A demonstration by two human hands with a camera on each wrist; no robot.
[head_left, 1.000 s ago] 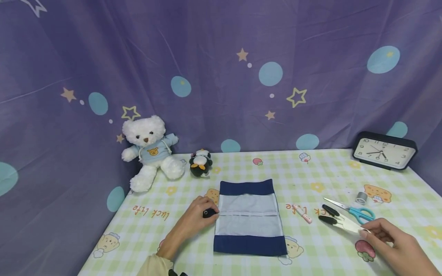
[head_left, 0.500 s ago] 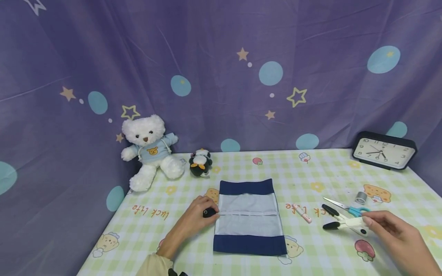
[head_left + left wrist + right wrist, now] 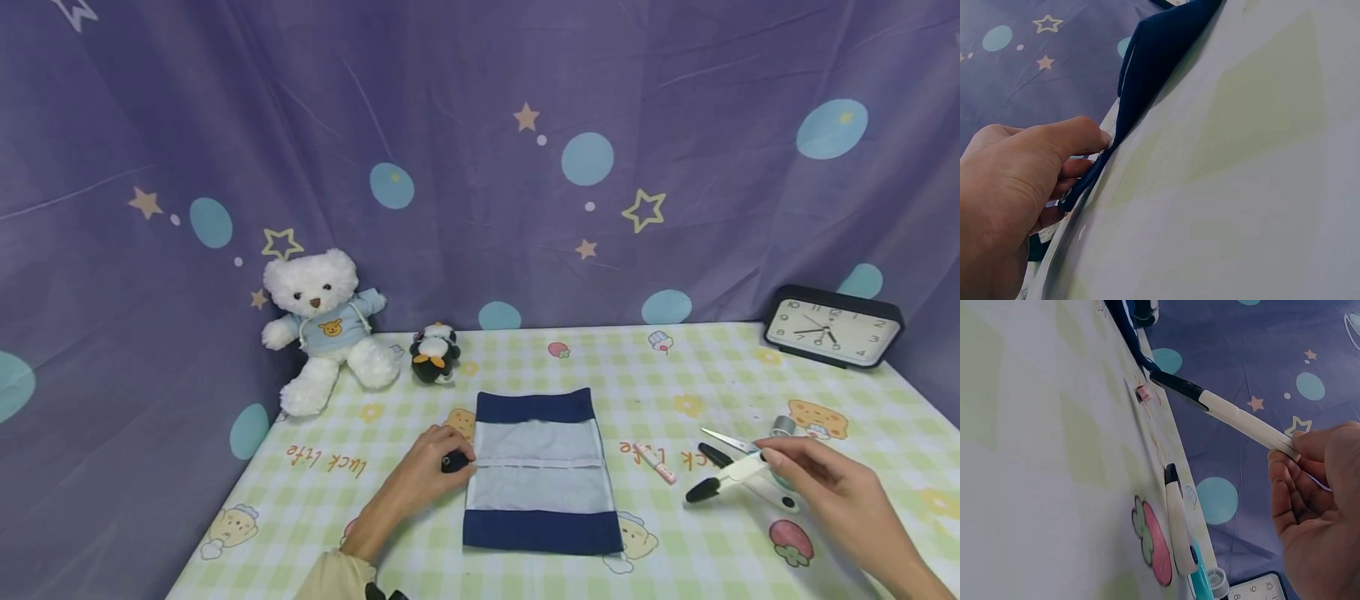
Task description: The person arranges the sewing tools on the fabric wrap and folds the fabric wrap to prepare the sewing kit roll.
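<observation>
A navy cloth case [image 3: 540,533] with a pale lining lies flat at mid-table, a band running across its middle. My left hand [image 3: 431,467] pinches its left edge at a dark tab [image 3: 454,462] with a small metal snap; in the left wrist view the thumb presses on the navy cloth [image 3: 1154,62]. To the right, my right hand [image 3: 840,492] holds a white marker [image 3: 1241,419] with a black cap by its back end, raised above the table, cap pointing left. A second white marker [image 3: 1177,531], also black-capped, lies on the tablecloth under it.
Scissors [image 3: 723,439] with blue handles lie partly behind the right hand, beside a grey roll [image 3: 783,425]. A small pink-and-white stick [image 3: 655,463] lies right of the case. A black clock [image 3: 836,327], a penguin toy [image 3: 435,353] and a white teddy bear [image 3: 326,325] stand at the back.
My right hand has lifted one marker off the table, up and away from the second one, tilting its cap downward. The left hand has stayed at the case's edge.
</observation>
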